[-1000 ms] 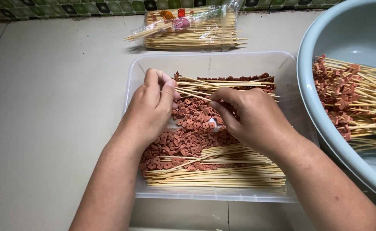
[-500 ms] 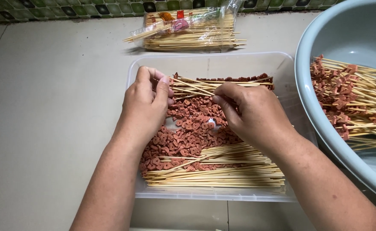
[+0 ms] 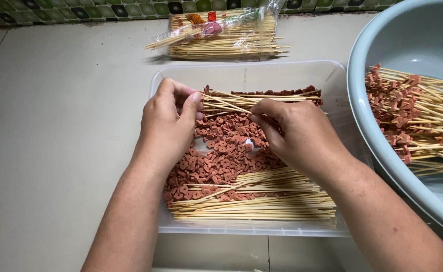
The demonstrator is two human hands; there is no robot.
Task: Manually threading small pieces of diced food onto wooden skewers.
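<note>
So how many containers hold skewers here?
3: the clear tray under both hands, the grey basin at right with loaded skewers, and the plastic bag of bare skewers at the top.

At mid-frame a clear plastic tray (image 3: 241, 75) holds reddish sausage slices (image 3: 221, 156) and bare bamboo skewers (image 3: 262, 204). The left hand (image 3: 168, 126) and right hand (image 3: 294, 133) pinch skewers above the slices. Loaded skewers (image 3: 418, 121) lie in a grey basin (image 3: 362, 100) at right; a bagged skewer pack (image 3: 221, 35) sits at top.
</note>
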